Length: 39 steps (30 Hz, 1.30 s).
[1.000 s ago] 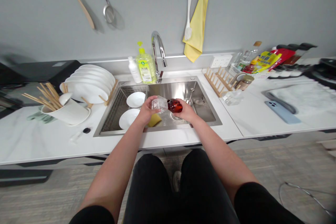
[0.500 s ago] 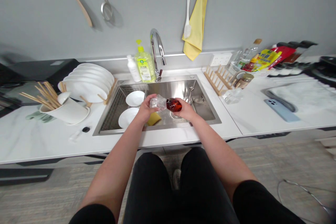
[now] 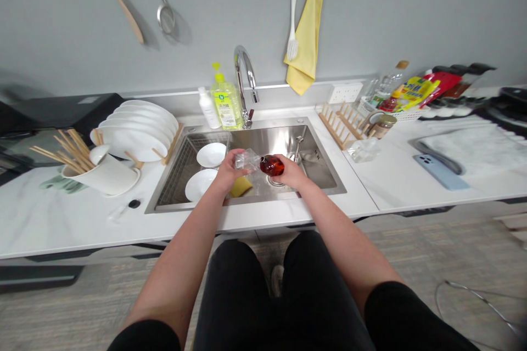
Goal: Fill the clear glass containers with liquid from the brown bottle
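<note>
Head view gives me both hands facing each other over the sink [image 3: 272, 136], with the work held between them. The right hand [image 3: 290, 171] is curled around a dark red bottle [image 3: 272, 165], tipped nearly onto its side with its neck aimed left. The left hand [image 3: 228, 173] has thumb and fingers wrapped about a clear container [image 3: 246, 160], whose inner end sits right beside the bottle's mouth. I read the step as pouring from one vessel into the other; from here I can't tell whether liquid is running or whether the rims touch. As I judge it, the next move calls for lining the mouth up with the container's opening and adding tilt gently, both wrists steady, since a slip would likely spill into the basin.

Both forearms reach forward across the front edge of the worktop [image 3: 263, 220] and angle inward, palms roughly opposed. A yellow sponge [image 3: 241, 187] lies just beside the left hand, and a white bowl [image 3: 200, 185] sits farther left.
</note>
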Motion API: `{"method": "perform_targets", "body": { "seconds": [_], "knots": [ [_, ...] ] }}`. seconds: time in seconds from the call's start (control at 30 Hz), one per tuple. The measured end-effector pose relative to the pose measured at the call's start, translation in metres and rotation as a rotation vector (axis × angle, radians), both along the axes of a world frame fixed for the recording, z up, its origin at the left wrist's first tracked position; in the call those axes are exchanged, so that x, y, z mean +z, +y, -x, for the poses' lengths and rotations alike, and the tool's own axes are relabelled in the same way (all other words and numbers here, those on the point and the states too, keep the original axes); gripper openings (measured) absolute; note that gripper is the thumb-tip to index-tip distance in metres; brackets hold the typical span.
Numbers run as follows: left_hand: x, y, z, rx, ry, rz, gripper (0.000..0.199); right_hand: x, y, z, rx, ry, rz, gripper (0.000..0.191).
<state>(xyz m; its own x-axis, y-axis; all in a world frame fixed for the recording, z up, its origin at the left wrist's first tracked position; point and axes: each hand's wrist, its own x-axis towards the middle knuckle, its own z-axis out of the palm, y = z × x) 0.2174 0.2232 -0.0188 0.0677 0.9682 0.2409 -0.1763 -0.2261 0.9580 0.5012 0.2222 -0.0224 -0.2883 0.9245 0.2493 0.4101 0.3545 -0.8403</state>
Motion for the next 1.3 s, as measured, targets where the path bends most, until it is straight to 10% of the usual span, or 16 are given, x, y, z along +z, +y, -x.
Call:
{"method": "perform_targets", "body": {
  "seconds": [1.3],
  "knots": [
    [0.0042,0.0,0.0009,0.02,0.048,-0.015,0.087,-0.0069,0.0029,-0.0011,-0.005,-0.033,0.031,0.082]
  ]
}}
